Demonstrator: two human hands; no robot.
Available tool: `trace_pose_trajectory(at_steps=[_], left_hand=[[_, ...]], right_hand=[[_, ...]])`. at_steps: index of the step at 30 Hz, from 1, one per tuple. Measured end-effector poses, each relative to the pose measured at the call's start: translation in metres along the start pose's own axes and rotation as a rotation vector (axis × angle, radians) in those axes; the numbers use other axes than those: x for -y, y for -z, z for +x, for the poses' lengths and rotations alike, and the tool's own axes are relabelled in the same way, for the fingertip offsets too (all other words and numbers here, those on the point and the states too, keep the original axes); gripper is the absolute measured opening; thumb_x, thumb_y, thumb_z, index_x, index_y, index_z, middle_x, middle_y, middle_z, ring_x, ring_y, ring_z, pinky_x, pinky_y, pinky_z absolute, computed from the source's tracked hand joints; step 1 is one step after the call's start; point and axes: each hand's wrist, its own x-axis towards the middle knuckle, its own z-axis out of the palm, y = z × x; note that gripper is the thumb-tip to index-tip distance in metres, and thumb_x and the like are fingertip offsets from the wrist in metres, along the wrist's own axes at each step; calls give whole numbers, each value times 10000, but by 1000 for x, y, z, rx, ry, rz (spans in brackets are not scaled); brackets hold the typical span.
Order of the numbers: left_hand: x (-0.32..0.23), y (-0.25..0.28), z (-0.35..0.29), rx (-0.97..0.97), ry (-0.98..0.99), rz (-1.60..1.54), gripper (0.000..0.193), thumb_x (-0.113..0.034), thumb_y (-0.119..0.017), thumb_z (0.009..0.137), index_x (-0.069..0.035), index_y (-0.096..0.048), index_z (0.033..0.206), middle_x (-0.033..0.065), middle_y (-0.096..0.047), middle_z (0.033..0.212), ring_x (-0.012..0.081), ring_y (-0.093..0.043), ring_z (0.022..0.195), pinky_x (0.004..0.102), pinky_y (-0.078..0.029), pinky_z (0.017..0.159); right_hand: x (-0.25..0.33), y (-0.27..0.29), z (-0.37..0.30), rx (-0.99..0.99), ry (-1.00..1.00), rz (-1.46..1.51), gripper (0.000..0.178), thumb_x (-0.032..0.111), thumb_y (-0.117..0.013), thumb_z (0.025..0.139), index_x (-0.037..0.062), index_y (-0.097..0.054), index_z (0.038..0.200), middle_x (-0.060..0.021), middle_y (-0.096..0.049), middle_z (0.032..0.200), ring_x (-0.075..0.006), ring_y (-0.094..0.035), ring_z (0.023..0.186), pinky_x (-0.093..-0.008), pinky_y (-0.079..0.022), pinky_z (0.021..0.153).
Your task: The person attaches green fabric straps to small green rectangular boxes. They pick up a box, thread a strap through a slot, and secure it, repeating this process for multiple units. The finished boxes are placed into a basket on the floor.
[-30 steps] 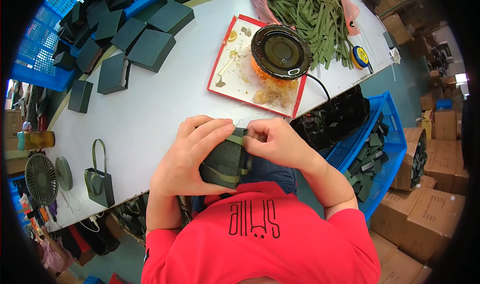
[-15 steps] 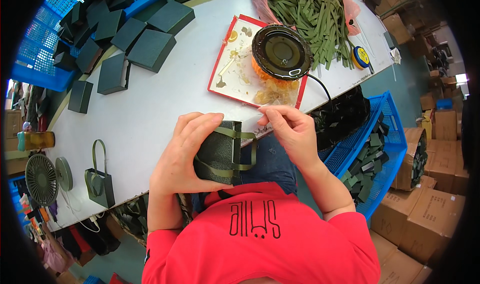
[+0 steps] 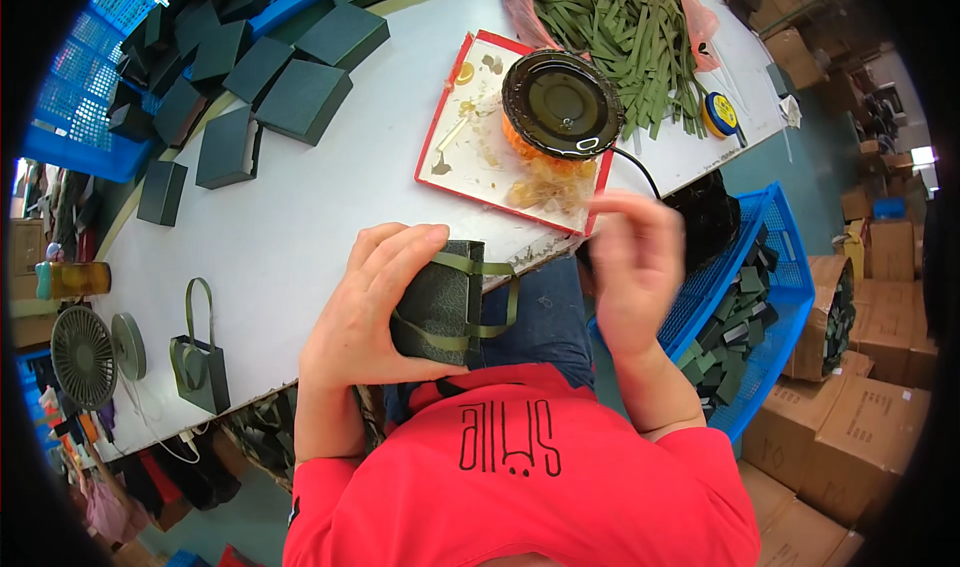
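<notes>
My left hand (image 3: 362, 307) is wrapped round a small dark green gift box bag (image 3: 440, 297), holding it tilted at the table's near edge. Olive ribbon handles (image 3: 512, 302) loop out from its right side. My right hand (image 3: 640, 267) is raised to the right of the bag, apart from it, near the corner of a red-rimmed board. Motion smears its fingers, so I cannot make out what they hold, if anything. A finished-looking green bag with a ribbon handle (image 3: 200, 372) stands at the table's left.
A black round pot of dark liquid (image 3: 562, 105) stands on the red-rimmed board (image 3: 445, 157), its cord trailing right. Behind lie cut olive ribbons (image 3: 630, 37). Green boxes (image 3: 305, 99) pile up at far left. A small fan (image 3: 83, 359) and blue crate (image 3: 790, 257) flank me.
My right hand has moved to the right, away from the bag and its ribbon handles. My left hand and the bag have stayed almost still.
</notes>
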Motion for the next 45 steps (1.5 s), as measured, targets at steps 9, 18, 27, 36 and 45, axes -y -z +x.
trace_pose_trajectory(at_steps=[9,18,27,36,45], left_hand=[[-5,-5,6,120,-50,72,1088,-294,-966,486,-49,-472,1425,164,-563,1376,397,-501,1208,482,-452,992],[1,6,-5,5,99,189,1071,-293,-947,494,-34,-478,1422,166,-535,1385,388,-487,1246,478,-426,1045],[11,29,-31,-172,328,327,978,-178,-856,525,-63,-508,1432,159,-494,1397,348,-489,1278,432,-403,1086],[20,63,-62,-301,728,725,799,-217,-860,668,-123,-553,1399,207,-487,1407,391,-462,1288,473,-384,1088],[18,99,-91,-302,1153,1092,721,-337,-787,780,-137,-523,1420,190,-450,1502,375,-393,1394,553,-345,1110]], right_hand=[[-8,-24,-10,549,-295,-168,213,168,-698,930,-32,-658,868,-84,-610,909,-107,-561,664,-270,-453,583],[-5,2,-1,398,-441,110,320,142,-602,1016,33,-617,1316,-30,-648,1050,-67,-604,833,-223,-502,741],[-73,97,86,-201,-276,-458,227,187,-711,951,-38,-720,973,-38,-719,811,-55,-611,716,-222,-484,664],[-107,112,121,-172,-103,-533,246,160,-664,967,-9,-732,1132,-73,-763,896,-57,-630,737,-232,-496,683],[-109,125,115,-236,-106,-394,163,151,-708,946,-2,-708,1005,-31,-717,839,-57,-592,666,-203,-467,603]])
